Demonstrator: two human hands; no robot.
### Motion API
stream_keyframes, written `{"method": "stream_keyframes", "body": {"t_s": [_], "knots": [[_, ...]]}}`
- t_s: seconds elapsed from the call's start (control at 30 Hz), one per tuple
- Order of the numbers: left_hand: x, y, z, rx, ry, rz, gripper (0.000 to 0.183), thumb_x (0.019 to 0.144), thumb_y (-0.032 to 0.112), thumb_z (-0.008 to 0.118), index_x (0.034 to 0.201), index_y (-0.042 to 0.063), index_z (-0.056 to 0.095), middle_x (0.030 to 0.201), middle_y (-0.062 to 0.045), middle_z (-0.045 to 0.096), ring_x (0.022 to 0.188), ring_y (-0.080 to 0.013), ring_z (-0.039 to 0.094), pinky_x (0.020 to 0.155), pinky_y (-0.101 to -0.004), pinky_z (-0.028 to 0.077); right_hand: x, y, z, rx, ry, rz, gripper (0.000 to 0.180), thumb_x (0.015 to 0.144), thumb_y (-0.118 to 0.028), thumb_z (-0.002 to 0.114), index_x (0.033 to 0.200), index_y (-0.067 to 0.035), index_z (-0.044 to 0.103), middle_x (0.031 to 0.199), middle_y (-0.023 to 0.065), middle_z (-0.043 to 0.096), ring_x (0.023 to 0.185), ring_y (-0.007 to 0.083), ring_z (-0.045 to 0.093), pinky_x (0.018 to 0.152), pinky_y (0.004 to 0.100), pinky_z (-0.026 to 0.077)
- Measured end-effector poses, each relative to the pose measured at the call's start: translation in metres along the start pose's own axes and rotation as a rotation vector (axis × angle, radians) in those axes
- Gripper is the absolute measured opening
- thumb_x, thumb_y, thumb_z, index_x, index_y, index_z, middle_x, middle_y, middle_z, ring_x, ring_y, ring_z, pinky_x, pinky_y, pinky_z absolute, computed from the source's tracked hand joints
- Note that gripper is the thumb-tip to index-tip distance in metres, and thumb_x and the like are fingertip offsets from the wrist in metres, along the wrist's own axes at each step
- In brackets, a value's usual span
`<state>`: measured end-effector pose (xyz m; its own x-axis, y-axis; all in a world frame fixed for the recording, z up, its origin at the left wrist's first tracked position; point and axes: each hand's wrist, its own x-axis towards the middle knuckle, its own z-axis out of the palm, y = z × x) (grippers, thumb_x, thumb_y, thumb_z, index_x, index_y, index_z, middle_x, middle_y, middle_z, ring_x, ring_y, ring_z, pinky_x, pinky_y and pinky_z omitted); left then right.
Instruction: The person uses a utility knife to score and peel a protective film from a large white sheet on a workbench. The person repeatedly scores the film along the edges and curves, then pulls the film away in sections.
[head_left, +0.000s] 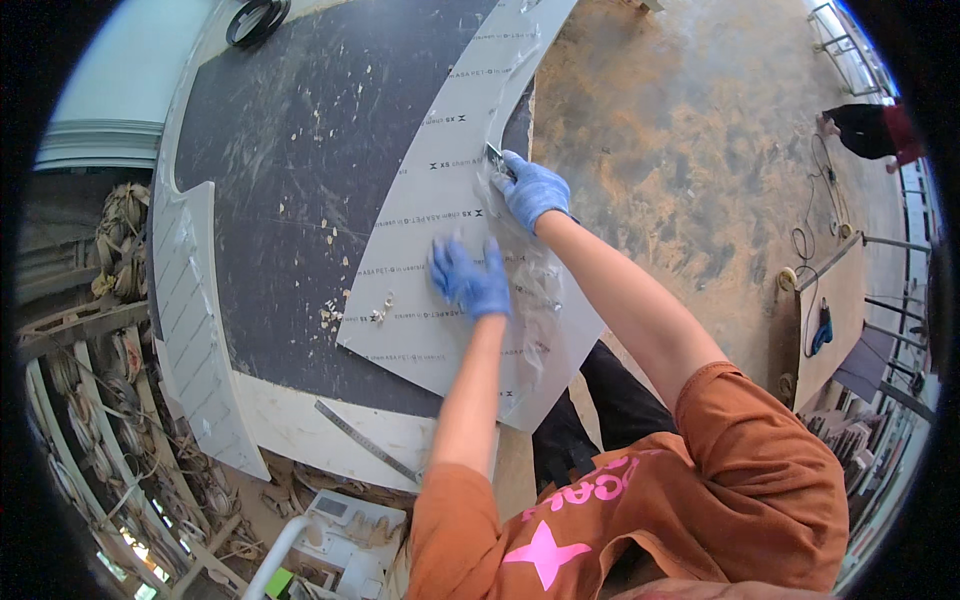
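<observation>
A large light-grey plastic panel (409, 247), its film bearing repeated print, lies on the dark worktable and overhangs its right edge. On the panel my left hand (472, 281), in a blue work glove, rests with fingers spread and nothing in its grasp. My right hand (534, 190), gloved alike, grips a small hand tool with a metal tip (493, 152), perhaps a cutter, at the panel's curved right edge. Loose clear film (536, 296) lies wrinkled along that side, partly under my right wrist. Pale shavings (384, 309) sit left of my left hand.
Another grey panel (196, 322) lies along the left side of the dark tabletop (277, 195). A steel ruler (367, 441) is near the front edge. Black coiled strip (257, 21) sits at the far left. A person (870, 131) and a wooden board (829, 322) are at right.
</observation>
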<state>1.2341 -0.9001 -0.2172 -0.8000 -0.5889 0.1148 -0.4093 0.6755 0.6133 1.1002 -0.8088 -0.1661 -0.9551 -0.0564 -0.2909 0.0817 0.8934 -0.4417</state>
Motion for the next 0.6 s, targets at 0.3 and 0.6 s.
{"method": "stream_keyframes", "body": {"t_s": [0.3, 0.6], "knots": [[0.146, 0.079, 0.043, 0.211, -0.110, 0.118, 0.044, 0.077, 0.044, 0.069, 0.111, 0.017, 0.066, 0.120, -0.012, 0.058, 0.116, -0.0301, 0.050, 0.099, -0.0433, 0.039, -0.012, 0.021, -0.005, -0.041, -0.063, -0.061, 0.047, 0.088, -0.047, 0.055, 0.131, -0.028, 0.055, 0.099, 0.0137, 0.068, 0.093, 0.0333, 0.065, 0.079, 0.0442, 0.049], [0.200, 0.041, 0.046, 0.261, -0.258, 0.400, 0.023, 0.083, 0.031, 0.066, 0.098, 0.014, 0.064, 0.109, -0.012, 0.060, 0.097, -0.0324, 0.061, 0.085, -0.0450, 0.050, -0.004, 0.003, 0.006, -0.034, 0.039, -0.011, 0.045, 0.089, -0.045, 0.055, 0.130, -0.027, 0.055, 0.100, 0.0126, 0.068, 0.095, 0.0311, 0.064, 0.084, 0.0440, 0.046]]}}
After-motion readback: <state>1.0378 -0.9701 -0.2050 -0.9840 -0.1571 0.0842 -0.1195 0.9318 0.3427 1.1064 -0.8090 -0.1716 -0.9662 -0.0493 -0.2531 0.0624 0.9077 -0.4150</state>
